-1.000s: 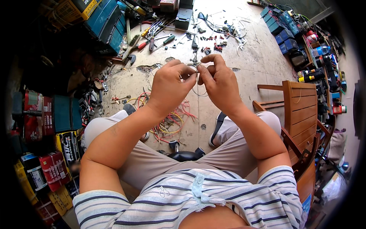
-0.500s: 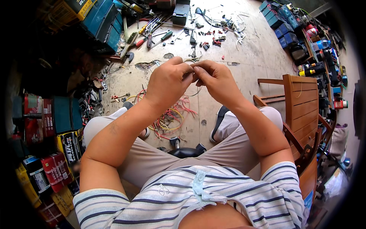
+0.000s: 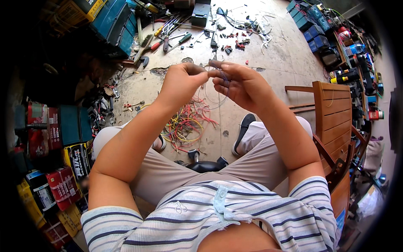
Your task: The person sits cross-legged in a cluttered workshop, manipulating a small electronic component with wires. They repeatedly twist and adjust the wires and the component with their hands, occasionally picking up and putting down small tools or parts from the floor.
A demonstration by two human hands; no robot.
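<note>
Both my hands are raised in front of me over the floor, close together. My left hand (image 3: pixel 180 86) is closed, thumb and index finger pinched on a thin pale wire. The wire (image 3: pixel 217 103) hangs in a loose loop below the fingertips and also passes by the right fingers. My right hand (image 3: pixel 245 86) has its fingers stretched out and apart, palm partly turned towards me, beside the left fingertips. Below the hands, a tangle of red and yellow wires (image 3: pixel 184 126) lies on the floor between my feet.
Screwdrivers and other hand tools (image 3: pixel 168 38) lie on the floor ahead, beside small black and red parts (image 3: pixel 235 45). Boxes (image 3: pixel 63 189) are stacked at left. A wooden folding chair (image 3: pixel 333 111) stands at right, near a crowded shelf (image 3: pixel 350 54). A black wheeled base (image 3: pixel 205 166) sits between my legs.
My right hand has opened out of its pinch, its fingers spreading and turning palm towards me. The left hand stays pinched, shifted slightly left. More of the wire loop shows.
</note>
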